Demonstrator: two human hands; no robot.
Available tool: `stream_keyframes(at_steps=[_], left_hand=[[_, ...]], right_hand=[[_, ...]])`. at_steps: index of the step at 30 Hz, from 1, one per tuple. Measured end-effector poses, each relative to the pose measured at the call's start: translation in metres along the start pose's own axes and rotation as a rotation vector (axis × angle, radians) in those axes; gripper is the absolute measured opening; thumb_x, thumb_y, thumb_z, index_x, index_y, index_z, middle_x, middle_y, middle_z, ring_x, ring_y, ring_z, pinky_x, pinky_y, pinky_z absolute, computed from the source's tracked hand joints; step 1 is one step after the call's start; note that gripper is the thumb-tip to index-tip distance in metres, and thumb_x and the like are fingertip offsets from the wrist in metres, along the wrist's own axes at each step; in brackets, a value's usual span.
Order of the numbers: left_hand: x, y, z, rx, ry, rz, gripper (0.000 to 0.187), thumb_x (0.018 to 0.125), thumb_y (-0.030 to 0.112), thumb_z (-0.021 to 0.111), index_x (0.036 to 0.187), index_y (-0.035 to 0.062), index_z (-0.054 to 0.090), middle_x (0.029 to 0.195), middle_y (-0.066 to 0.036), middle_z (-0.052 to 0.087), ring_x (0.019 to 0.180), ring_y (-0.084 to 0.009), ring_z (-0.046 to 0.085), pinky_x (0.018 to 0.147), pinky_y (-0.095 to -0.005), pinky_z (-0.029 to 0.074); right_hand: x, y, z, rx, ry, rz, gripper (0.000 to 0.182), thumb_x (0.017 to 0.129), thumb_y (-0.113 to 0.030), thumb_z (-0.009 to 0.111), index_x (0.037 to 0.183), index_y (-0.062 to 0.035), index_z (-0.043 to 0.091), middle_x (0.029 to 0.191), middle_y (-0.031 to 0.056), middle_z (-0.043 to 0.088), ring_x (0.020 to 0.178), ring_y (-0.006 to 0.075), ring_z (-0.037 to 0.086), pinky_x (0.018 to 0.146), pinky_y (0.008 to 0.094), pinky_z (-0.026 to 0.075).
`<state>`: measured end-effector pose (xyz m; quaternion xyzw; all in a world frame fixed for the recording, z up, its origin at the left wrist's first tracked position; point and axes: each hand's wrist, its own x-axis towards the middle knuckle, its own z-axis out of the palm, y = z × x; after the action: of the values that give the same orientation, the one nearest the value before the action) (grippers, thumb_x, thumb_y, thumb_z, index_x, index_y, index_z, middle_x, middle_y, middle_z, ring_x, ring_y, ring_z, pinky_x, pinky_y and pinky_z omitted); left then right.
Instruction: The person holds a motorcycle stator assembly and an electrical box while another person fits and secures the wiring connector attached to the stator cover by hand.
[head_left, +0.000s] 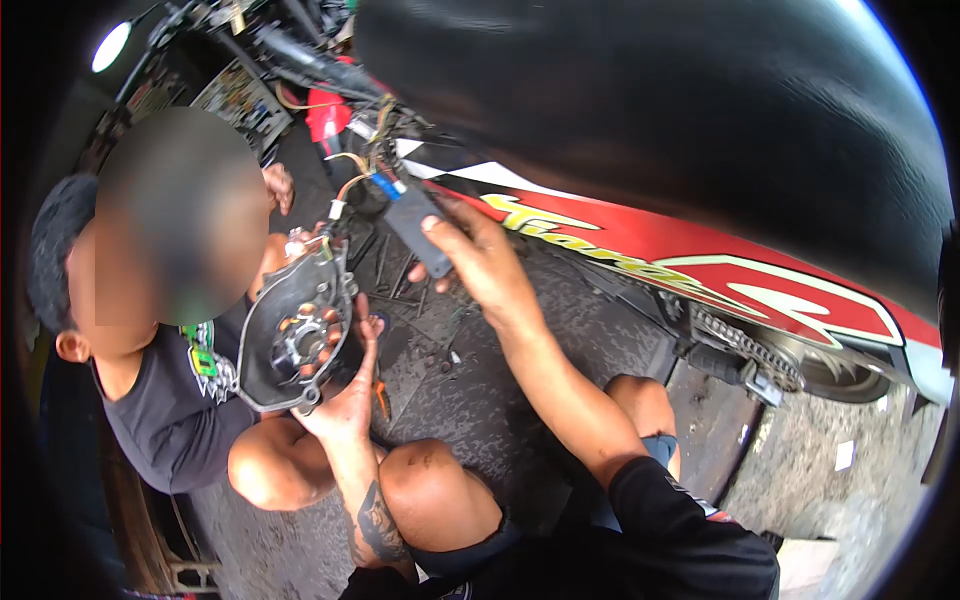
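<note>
A dark metal engine cover [262,335] with a ring of copper coils [308,342] inside rests in my left hand [345,400], whose fingers reach around its lower right edge. My right hand [478,252] grips a flat black box [418,236] between thumb and fingers, close to the motorcycle's side. Blue and white connectors [385,186] meet the box's upper end, with coloured wires running from them. A white connector [336,209] on wires hangs just above the cover.
A motorcycle with a black seat [650,90] and red side panel [700,262] spans the upper right. Its chain [745,345] shows below. Another person [170,430] crouches at the left, near the cover. Tools, including orange-handled pliers [382,398], lie on the dark floor.
</note>
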<state>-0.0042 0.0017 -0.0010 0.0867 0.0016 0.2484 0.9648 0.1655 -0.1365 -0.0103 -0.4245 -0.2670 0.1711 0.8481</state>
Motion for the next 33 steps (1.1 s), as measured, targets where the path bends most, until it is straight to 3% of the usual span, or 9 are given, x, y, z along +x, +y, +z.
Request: stream_keyframes(at_steps=[2,7,14,16,20,22,23,30,33], left_hand=[[-0.002,-0.003,0.002,0.081,-0.033,0.023,0.073,0.084,0.033,0.065,0.146,0.0054,0.040,0.154,-0.021,0.032,0.145,-0.0482,0.020,0.109,-0.0595,0.036],[0.000,-0.002,0.003,0.028,-0.050,-0.016,0.075,0.084,0.031,0.064,0.149,0.0050,0.035,0.157,-0.021,0.027,0.146,-0.0477,0.018,0.111,-0.0601,0.034],[-0.005,-0.004,0.023,0.080,0.063,-0.019,0.069,0.083,0.037,0.064,0.141,0.0039,0.045,0.150,-0.024,0.036,0.142,-0.0491,0.024,0.109,-0.0587,0.038],[-0.006,-0.004,0.028,0.045,0.067,-0.012,0.067,0.086,0.035,0.062,0.142,0.0027,0.042,0.142,-0.027,0.041,0.142,-0.0533,0.023,0.112,-0.0652,0.032],[-0.007,-0.006,0.038,0.080,0.161,0.003,0.068,0.091,0.048,0.053,0.141,0.0025,0.043,0.136,-0.028,0.048,0.136,-0.0545,0.034,0.110,-0.0655,0.035],[-0.007,-0.007,0.036,0.065,0.137,0.001,0.078,0.088,0.043,0.056,0.148,-0.0003,0.031,0.153,-0.032,0.024,0.143,-0.0527,0.021,0.108,-0.0616,0.038],[-0.007,-0.008,0.036,0.027,0.141,-0.006,0.078,0.090,0.044,0.055,0.148,-0.0021,0.028,0.153,-0.034,0.022,0.143,-0.0525,0.021,0.108,-0.0612,0.039],[-0.015,-0.012,0.034,-0.008,0.108,-0.016,0.083,0.090,0.060,0.048,0.147,0.0026,0.033,0.145,-0.028,0.038,0.133,-0.0528,0.039,0.108,-0.0640,0.037],[-0.013,-0.013,0.032,-0.028,0.127,-0.001,0.082,0.090,0.060,0.048,0.148,0.0045,0.033,0.148,-0.027,0.036,0.134,-0.0512,0.038,0.108,-0.0629,0.038]], right_hand=[[0.001,0.003,0.000,0.022,-0.004,0.000,0.046,0.099,-0.029,0.057,0.134,0.0010,0.052,0.098,0.0071,0.068,0.068,0.0143,0.070,0.048,0.0214,0.048],[0.003,0.006,-0.003,0.014,0.015,0.011,0.046,0.099,-0.030,0.057,0.132,0.0005,0.052,0.099,0.0080,0.068,0.068,0.0149,0.071,0.049,0.0217,0.048],[0.001,0.000,-0.005,0.021,-0.003,0.011,0.045,0.098,-0.030,0.057,0.130,0.0013,0.054,0.097,0.0082,0.068,0.069,0.0147,0.070,0.050,0.0223,0.048],[0.001,-0.001,-0.007,0.021,0.000,0.017,0.048,0.097,-0.031,0.058,0.132,0.0019,0.053,0.098,0.0092,0.069,0.070,0.0162,0.070,0.052,0.0233,0.049],[0.002,0.001,-0.007,0.009,0.003,0.021,0.054,0.097,-0.032,0.058,0.137,0.0032,0.050,0.106,0.0118,0.069,0.072,0.0179,0.071,0.051,0.0224,0.049],[0.002,0.000,-0.006,-0.005,-0.003,0.014,0.054,0.098,-0.032,0.056,0.138,0.0033,0.049,0.106,0.0123,0.069,0.071,0.0185,0.071,0.051,0.0219,0.050],[0.003,-0.001,-0.006,-0.018,0.004,0.022,0.053,0.098,-0.031,0.056,0.138,0.0028,0.049,0.106,0.0122,0.069,0.071,0.0185,0.071,0.051,0.0219,0.049],[0.006,0.004,-0.007,0.006,-0.007,0.038,0.050,0.098,-0.030,0.056,0.136,0.0013,0.051,0.112,0.0164,0.070,0.070,0.0185,0.071,0.050,0.0225,0.048],[0.004,-0.002,-0.004,-0.014,0.038,0.056,0.052,0.097,-0.031,0.056,0.136,0.0028,0.050,0.113,0.0186,0.069,0.069,0.0179,0.070,0.049,0.0224,0.048]])
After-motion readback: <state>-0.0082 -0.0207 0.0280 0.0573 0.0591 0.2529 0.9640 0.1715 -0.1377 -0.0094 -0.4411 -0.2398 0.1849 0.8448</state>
